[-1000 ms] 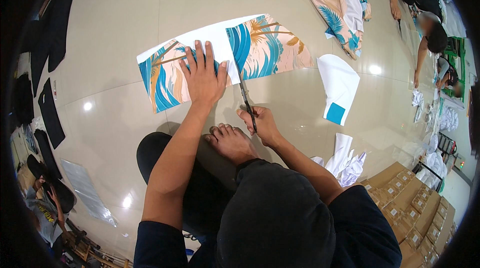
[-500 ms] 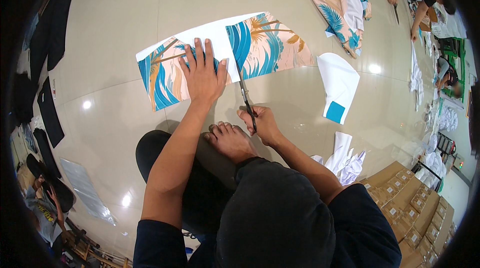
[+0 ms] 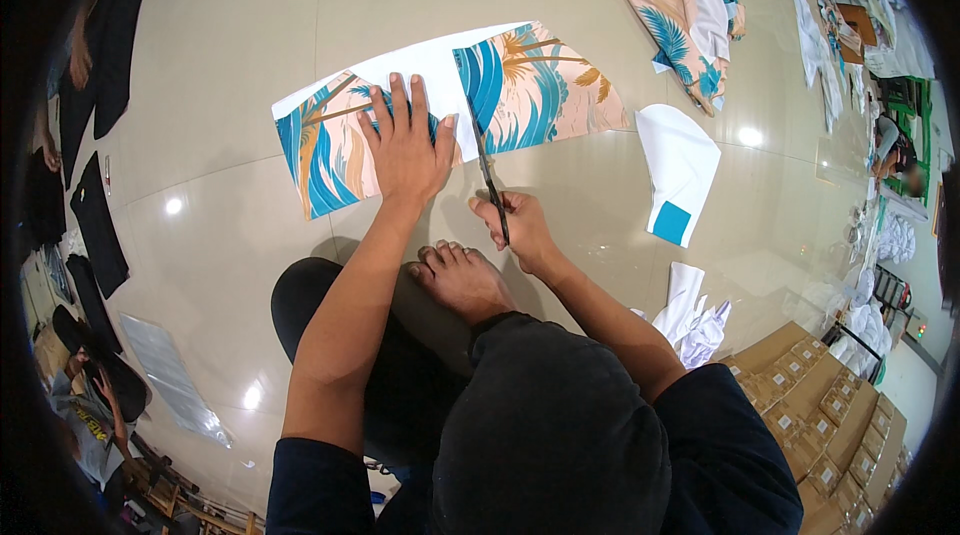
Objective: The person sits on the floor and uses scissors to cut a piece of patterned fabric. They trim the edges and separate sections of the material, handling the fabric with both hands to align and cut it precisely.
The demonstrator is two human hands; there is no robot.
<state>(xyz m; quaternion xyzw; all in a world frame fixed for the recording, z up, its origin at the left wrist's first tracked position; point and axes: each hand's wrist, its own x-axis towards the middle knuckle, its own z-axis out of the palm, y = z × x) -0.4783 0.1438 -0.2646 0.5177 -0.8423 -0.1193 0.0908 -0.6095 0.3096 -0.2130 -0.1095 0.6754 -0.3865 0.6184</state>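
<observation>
A white piece of cloth with wave-and-palm print in teal, peach and brown (image 3: 535, 85) lies spread on the tiled floor before me. My left hand (image 3: 408, 150) presses flat on its left printed part, fingers outstretched. In my right hand (image 3: 518, 225) are black-handled scissors (image 3: 488, 170), gripped at the handles. Their blades reach up into the cloth along the border between the white strip and the right printed part. How far the blades are apart I cannot make out.
To the right lies a white cloth piece (image 3: 678, 170) with a teal patch. Printed fabric (image 3: 675, 20) is heaped beyond it. Crumpled white scraps (image 3: 692, 320) and brown cardboard with small packages (image 3: 815, 415) are nearer. Black cloth (image 3: 100, 225) and a clear plastic sheet (image 3: 172, 375) lie left. Other people work at both sides.
The scissors and my right hand have shifted slightly forward and left, the blades deeper in the cloth. My left hand stays in place. At the far right, another person's hand and scissors have moved.
</observation>
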